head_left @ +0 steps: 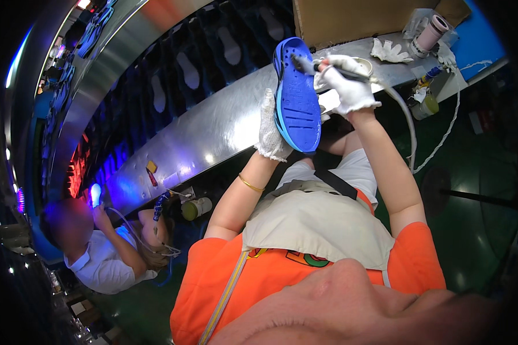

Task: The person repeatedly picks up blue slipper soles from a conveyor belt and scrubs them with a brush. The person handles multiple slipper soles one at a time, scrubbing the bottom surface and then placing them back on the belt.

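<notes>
My left hand (270, 132), in a white knit glove, grips a blue slip-on shoe (301, 112) from its left side. The shoe is held up lengthwise, its perforated, grooved inner sole facing me. My right hand (349, 89), gloved too with bare fingertips showing, is closed round a brush (306, 66). Its pale bristles are at the holed end of the sole; I cannot tell if they touch. A pale hose (407, 112) runs from the brush's handle. Partly behind my right hand is a white round dish (362, 65).
A steel ledge (213, 129) borders a dark conveyor with grey sole shapes (188, 70). On the right are a loose white glove (390, 50), a pink cup (429, 35) and a jar (426, 107). Another person (106, 253) works at the lower left. A cardboard box (351, 23) stands behind.
</notes>
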Tool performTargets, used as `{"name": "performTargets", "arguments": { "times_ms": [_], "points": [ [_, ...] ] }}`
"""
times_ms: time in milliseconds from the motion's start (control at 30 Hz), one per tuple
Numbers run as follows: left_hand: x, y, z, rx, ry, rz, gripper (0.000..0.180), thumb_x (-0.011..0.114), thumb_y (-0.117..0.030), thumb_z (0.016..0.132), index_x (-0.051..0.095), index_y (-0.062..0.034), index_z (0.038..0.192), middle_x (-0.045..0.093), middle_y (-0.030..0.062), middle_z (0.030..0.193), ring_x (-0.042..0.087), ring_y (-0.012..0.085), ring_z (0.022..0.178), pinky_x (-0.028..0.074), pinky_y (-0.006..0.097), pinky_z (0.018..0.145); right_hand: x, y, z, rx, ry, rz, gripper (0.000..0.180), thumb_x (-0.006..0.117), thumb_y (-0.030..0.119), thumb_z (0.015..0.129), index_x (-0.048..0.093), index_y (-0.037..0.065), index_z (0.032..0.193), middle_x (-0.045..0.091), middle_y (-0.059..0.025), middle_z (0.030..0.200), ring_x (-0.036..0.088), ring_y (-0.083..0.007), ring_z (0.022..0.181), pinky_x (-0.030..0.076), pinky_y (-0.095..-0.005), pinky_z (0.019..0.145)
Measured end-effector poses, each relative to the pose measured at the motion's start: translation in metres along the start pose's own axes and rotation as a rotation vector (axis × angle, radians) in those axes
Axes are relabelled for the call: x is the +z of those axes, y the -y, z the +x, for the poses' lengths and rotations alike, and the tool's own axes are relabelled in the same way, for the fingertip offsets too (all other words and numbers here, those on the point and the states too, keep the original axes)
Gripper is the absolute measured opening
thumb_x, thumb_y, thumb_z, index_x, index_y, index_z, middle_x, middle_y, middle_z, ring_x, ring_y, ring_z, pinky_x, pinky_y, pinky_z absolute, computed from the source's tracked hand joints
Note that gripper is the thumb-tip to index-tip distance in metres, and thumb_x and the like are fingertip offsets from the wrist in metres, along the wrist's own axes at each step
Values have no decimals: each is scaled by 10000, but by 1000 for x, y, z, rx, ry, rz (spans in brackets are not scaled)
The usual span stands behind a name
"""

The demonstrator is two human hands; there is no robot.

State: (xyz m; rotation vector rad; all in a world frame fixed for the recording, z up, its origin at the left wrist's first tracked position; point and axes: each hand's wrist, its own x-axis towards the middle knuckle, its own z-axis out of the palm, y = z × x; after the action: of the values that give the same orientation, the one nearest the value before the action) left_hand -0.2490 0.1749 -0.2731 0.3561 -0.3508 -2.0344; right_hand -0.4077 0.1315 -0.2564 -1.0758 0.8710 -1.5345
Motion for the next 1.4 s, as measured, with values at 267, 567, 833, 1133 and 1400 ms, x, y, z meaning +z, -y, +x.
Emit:
{"name": "performTargets", "arguments": {
  "times_ms": [267, 567, 833, 1133, 1400],
  "points": [
    [-19, -18, 3, 55, -93, 168, 686, 277, -588, 916, 381, -59, 1340, 539, 165, 1204, 595, 317, 999, 517, 435, 855, -6, 25, -15, -36, 309, -373, 134, 625, -45, 774, 628, 9, 897, 632, -60, 939, 607, -131, 863, 495, -260, 797],
    [25, -60, -14, 210, -139, 606, 546, 481, -463, 912, 461, -21, 1233, 613, 118, 1049, 631, 210, 908, 537, 377, 817, -12, 84, -10, -667, 737, -836, 208, 629, -28, 657, 590, 62, 841, 615, -104, 864, 601, -300, 840, 483, -344, 754],
    [145, -178, 46, 487, 267, 833, 738, 400, -611, 853, 398, -34, 1312, 543, 216, 1175, 565, 364, 1050, 482, 487, 887, -28, 83, -30, -298, 313, -402, 227, 582, -160, 751, 590, -12, 923, 616, -92, 922, 611, -125, 837, 520, -256, 763],
    [120, -377, 136, 858, -700, 1936, 725, 427, -571, 832, 349, -95, 1373, 474, 193, 1289, 474, 370, 1183, 422, 528, 949, -11, 76, -31, -290, 347, -416, 184, 607, -131, 755, 619, -7, 891, 648, -87, 886, 628, -128, 823, 523, -255, 749],
    [124, -393, 47, 558, -1725, 2747, 684, 532, -493, 759, 399, -193, 1359, 485, 135, 1315, 475, 305, 1204, 392, 479, 975, -19, 56, -32, -79, 246, -352, 199, 617, -126, 738, 579, 15, 873, 629, -77, 894, 619, -127, 839, 519, -257, 765]
  ]
}}
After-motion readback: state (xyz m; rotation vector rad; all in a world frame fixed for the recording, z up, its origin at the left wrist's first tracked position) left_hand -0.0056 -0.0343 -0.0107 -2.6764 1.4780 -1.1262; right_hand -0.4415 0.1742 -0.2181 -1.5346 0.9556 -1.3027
